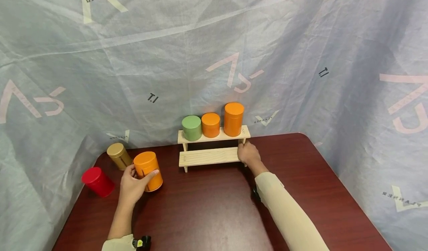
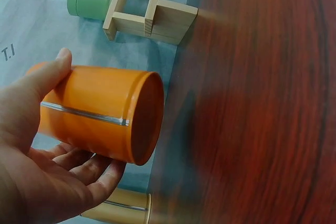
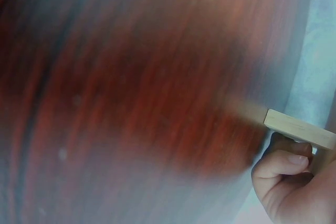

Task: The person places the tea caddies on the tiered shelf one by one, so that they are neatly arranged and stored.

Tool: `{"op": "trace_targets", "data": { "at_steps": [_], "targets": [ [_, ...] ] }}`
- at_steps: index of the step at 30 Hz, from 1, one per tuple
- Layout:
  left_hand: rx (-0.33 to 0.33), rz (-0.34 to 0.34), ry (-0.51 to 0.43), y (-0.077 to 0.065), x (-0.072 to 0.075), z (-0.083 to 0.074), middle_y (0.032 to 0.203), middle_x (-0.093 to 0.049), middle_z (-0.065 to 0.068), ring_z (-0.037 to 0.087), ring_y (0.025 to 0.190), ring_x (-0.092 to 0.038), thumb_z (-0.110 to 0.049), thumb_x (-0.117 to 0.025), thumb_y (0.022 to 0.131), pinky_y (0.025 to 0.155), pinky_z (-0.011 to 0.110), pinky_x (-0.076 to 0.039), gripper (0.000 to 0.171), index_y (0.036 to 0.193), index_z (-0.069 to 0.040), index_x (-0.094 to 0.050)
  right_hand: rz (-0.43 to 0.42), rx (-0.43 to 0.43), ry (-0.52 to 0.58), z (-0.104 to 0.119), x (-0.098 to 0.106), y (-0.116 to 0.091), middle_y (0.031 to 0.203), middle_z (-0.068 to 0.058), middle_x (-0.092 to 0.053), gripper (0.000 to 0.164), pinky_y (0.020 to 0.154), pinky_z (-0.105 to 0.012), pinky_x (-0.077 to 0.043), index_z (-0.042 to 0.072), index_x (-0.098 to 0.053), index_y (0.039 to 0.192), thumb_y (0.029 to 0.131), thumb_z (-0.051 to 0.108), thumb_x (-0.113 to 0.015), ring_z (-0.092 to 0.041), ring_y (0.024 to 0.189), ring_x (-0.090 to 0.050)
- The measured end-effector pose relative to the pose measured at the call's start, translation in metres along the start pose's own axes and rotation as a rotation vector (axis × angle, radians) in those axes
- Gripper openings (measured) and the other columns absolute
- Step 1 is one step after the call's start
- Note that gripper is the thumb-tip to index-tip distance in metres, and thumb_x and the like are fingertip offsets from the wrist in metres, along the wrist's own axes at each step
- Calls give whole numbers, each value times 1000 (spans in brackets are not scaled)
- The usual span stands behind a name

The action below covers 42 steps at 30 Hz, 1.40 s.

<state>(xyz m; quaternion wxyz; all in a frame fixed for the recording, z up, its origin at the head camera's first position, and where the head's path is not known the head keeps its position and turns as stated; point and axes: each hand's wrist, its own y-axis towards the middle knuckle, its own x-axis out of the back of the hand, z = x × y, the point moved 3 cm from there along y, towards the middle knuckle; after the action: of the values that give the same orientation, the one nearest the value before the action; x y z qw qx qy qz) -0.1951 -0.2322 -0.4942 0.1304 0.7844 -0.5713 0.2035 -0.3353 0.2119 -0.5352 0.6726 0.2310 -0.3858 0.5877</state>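
My left hand [image 1: 131, 187] grips a tall orange canister [image 1: 148, 173], thumb on one side and fingers on the other. In the left wrist view the canister [image 2: 100, 111] is tipped, its base towards the dark red tabletop and a silver seam along its side. My right hand [image 1: 250, 155] holds the right end of a two-step wooden rack [image 1: 207, 157]; in the right wrist view its curled fingers are against the pale wood [image 3: 299, 128]. On the upper step stand a green canister [image 1: 192, 128], a short orange canister [image 1: 210, 125] and a tall orange canister [image 1: 233, 119].
Left of my left hand are a gold canister [image 1: 119, 156] and a red canister [image 1: 98, 182] on the dark red table [image 1: 214, 210]. A grey printed cloth [image 1: 167, 58] hangs behind the table and along both sides. The rack stands near the back edge.
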Motion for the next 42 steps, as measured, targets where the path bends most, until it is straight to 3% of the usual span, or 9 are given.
{"op": "trace_targets", "data": {
  "at_steps": [5,13,19,27,35,42],
  "targets": [
    [-12,9,-8,-1,-1,-3,142,-62,18,27,121,-61,-54,-87,84,79,5,-43,96,153,-4,-42,0,1,-4,0,1,1,77,-17,-67,52,48,-37,-51,2,-60,109,109,41,-26,-25,42,-63],
    [-32,5,-46,-3,-3,-8,137,-66,19,9,102,-62,-49,-88,85,79,8,-50,88,148,-3,-45,-4,4,-7,0,0,-3,75,-17,-67,50,50,-38,-51,2,-60,111,109,40,-27,-25,43,-63],
    [-33,27,-45,-5,-7,-12,134,-67,21,16,107,-65,-50,-86,86,79,9,-51,87,146,-2,-46,-13,14,-2,0,1,-4,78,-17,-66,51,49,-38,-51,1,-60,113,109,39,-27,-26,44,-63],
    [-44,29,-49,-7,-13,-19,132,-69,21,13,98,-65,-51,-87,85,77,11,-53,84,144,-3,-50,-13,17,-5,1,0,-3,78,-17,-67,52,50,-38,-51,2,-61,114,110,40,-26,-26,43,-63],
    [-44,38,-65,-9,-20,-23,134,-69,22,27,112,-67,-50,-87,86,83,17,-56,84,144,-3,-48,-11,7,-1,1,0,-3,75,-17,-67,49,49,-37,-51,3,-61,108,110,40,-28,-25,42,-63],
    [-48,39,-79,-9,-24,-29,133,-70,20,23,106,-68,-49,-88,85,81,16,-56,82,143,-4,-49,-7,10,2,0,0,-1,77,-17,-66,51,47,-37,-51,1,-61,111,110,40,-28,-25,42,-62]
  ]
}}
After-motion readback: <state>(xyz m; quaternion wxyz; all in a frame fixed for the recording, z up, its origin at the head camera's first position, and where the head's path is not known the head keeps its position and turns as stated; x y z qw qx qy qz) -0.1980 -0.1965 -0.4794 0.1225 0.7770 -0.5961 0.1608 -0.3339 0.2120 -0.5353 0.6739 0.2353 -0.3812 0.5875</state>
